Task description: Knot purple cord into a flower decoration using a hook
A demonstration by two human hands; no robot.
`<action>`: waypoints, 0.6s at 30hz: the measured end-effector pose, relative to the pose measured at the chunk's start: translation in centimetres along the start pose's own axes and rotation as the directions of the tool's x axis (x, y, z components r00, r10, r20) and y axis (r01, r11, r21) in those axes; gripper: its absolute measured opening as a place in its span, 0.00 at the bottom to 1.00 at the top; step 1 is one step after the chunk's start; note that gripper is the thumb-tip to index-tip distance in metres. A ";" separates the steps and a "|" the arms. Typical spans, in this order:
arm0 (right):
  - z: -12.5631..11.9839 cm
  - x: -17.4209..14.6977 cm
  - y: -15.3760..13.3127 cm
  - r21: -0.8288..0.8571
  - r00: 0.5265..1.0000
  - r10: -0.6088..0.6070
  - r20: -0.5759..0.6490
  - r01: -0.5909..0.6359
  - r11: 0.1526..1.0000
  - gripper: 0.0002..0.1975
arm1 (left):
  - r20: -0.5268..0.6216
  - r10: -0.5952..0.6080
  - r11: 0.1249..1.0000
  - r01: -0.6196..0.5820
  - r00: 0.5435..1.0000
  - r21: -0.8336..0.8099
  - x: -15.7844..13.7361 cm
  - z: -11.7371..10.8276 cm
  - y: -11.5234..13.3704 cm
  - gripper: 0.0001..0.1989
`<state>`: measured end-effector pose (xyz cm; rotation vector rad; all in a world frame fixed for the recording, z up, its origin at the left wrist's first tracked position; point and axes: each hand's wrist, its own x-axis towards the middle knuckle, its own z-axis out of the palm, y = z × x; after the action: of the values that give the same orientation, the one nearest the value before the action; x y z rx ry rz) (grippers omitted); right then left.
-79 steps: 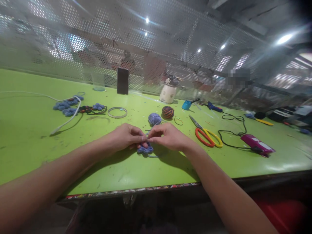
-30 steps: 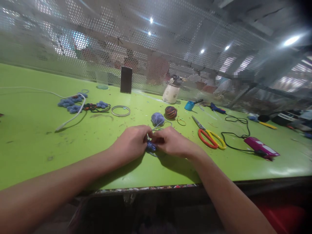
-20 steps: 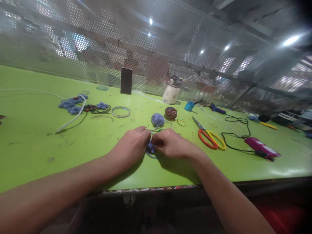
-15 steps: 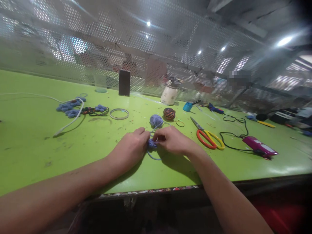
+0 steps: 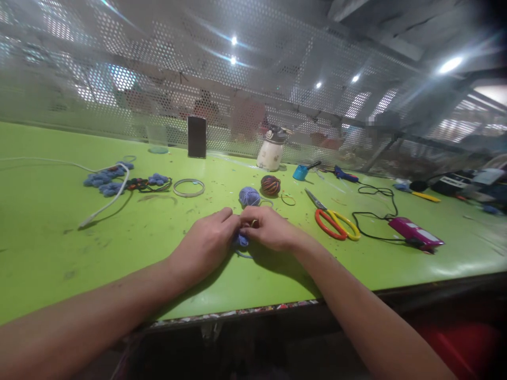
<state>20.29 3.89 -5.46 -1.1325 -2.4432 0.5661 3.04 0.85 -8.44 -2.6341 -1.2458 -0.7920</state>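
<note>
From here, the left hand (image 5: pixel 208 240) and right hand (image 5: pixel 271 227) hide most of the purple crochet piece (image 5: pixel 241 241), and I can't see where the right grip meets it. The white cable (image 5: pixel 119 195) slips off past the left edge; dark clutter (image 5: pixel 455 182) far right and reddish shapes (image 5: pixel 247 113) behind the perforated panel (image 5: pixel 222 79) blur beyond naming.

Green table (image 5: pixel 99 253), perforated metal screen (image 5: pixel 293 68), bright lights (image 5: pixel 450 65)

A ceiling lamp (image 5: pixel 450 65) flares at far right; the green table (image 5: pixel 119 243) shines faintly near right. Soft shadows pool beneath the left hand (image 5: pixel 208 240) and right hand (image 5: pixel 269 227). The far mesh screen (image 5: pixel 293 68) looks hazy, the edges stretched.
</note>
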 end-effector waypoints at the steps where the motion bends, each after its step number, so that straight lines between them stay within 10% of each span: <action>1: 0.0 0.0 0.1 0.005 1.000 -0.012 -0.019 0.013 1.000 0.05 | -0.005 0.000 1.000 0.000 1.000 -0.006 0.0 0.0 0.0 0.12; 18: -0.3 -0.5 -0.5 0.044 0.967 0.022 -0.255 -0.011 0.999 0.04 | -0.066 -0.091 0.991 0.084 0.994 -0.103 0.3 -0.3 -0.2 0.09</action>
<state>20.48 3.28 -5.04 -1.1339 -2.1938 0.4432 2.86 1.09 -8.04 -2.6178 -1.3455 -0.9769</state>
